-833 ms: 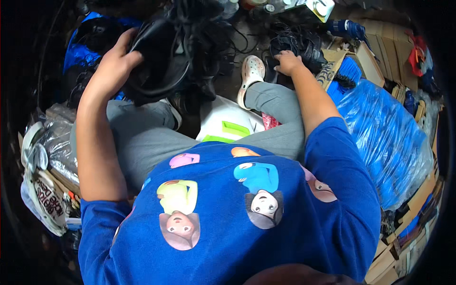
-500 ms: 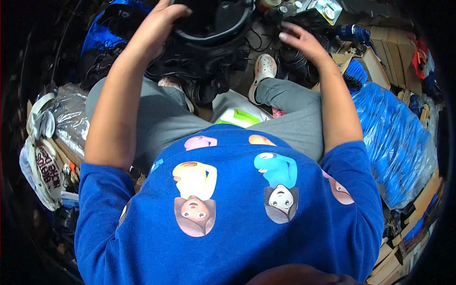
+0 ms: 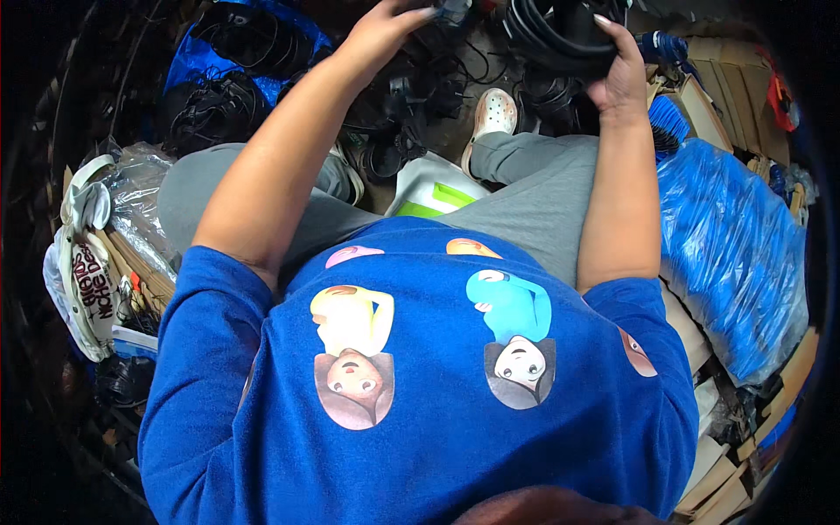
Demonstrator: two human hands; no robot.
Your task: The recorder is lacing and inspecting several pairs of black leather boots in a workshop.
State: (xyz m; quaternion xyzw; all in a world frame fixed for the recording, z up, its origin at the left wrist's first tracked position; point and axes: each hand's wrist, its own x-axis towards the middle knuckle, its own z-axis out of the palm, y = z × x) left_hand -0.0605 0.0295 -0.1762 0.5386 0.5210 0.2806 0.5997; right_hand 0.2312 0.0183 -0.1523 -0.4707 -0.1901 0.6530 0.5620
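A coil of thick black cable [image 3: 551,44] hangs at the upper right, with my right hand [image 3: 623,79] closed round its right side. The thumb lies over the loops, and the top of the coil runs toward the picture's edge. At the top middle, my left hand [image 3: 381,39] reaches forward with its thumb stretched toward a small dark, partly see-through piece [image 3: 453,12]. Part of that piece and most of the left fingers are cut off by the upper edge. Below it lie more tangled black cords [image 3: 411,96] on the floor.
A blue bag [image 3: 302,35] holding black cables lies at upper left. A big blue plastic-wrapped bundle [image 3: 735,254] is on my right, beside a blue brush [image 3: 667,122] and cardboard [image 3: 735,83]. A white-and-green container [image 3: 433,188] stands between my legs. A whitish cloth bag [image 3: 83,280] lies left.
My left hand has moved right, and my right hand, free before, now grips the black cable coil. The large dark rounded thing at the top middle is gone from there.
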